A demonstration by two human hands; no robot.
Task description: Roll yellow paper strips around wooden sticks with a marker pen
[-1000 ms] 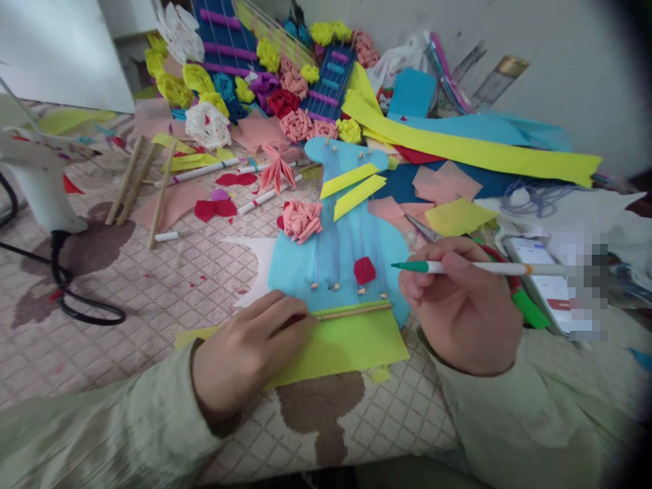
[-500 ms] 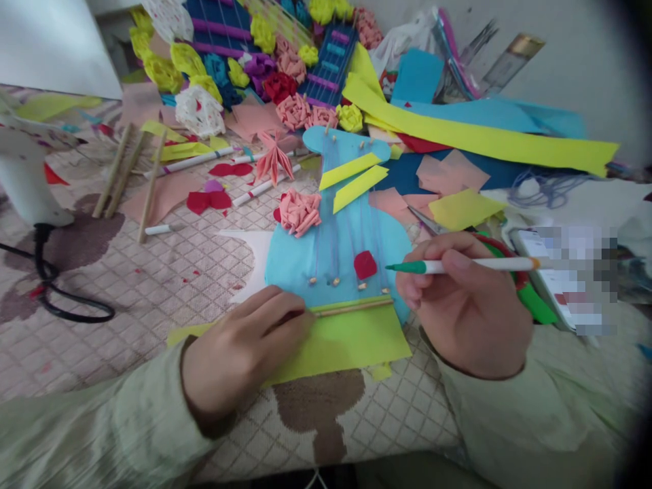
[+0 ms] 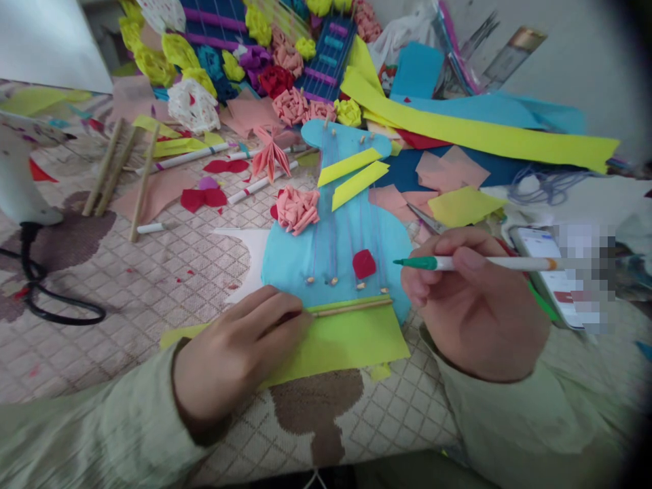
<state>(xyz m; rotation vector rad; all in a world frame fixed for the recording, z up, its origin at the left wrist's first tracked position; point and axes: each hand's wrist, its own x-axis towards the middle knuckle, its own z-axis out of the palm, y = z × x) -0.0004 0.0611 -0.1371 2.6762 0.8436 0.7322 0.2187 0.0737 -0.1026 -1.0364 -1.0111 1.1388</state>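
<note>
My right hand [image 3: 473, 305], closed, grips a white felt-tip pen [image 3: 514, 263] whose green tip points left above the blue guitar-shaped paper cutout [image 3: 285, 261]. My left hand [image 3: 239, 346] is closed on the left end of a thin wooden stick [image 3: 356, 308], its fingertips hiding that end. The stick lies along the upper edge of a yellow-green paper sheet [image 3: 336, 343], which overlaps the bottom of the cutout. Strings run down the cutout between small pegs. On it sit a pink paper rose [image 3: 297, 210], a dark red paper piece [image 3: 364, 264] and two yellow strips [image 3: 359, 187].
Paper flowers [image 3: 290, 105] crowd the back of the table. A glue gun [image 3: 23, 173] with a black cord stands at left, near wooden sticks [image 3: 104, 166]. To the right are a phone [image 3: 547, 272], scissors [image 3: 422, 217] and a long yellow strip [image 3: 483, 132].
My right hand has shifted slightly right with the pen, so the green tip sits farther from the red piece. My left hand keeps its hold on the stick; the view has turned a little.
</note>
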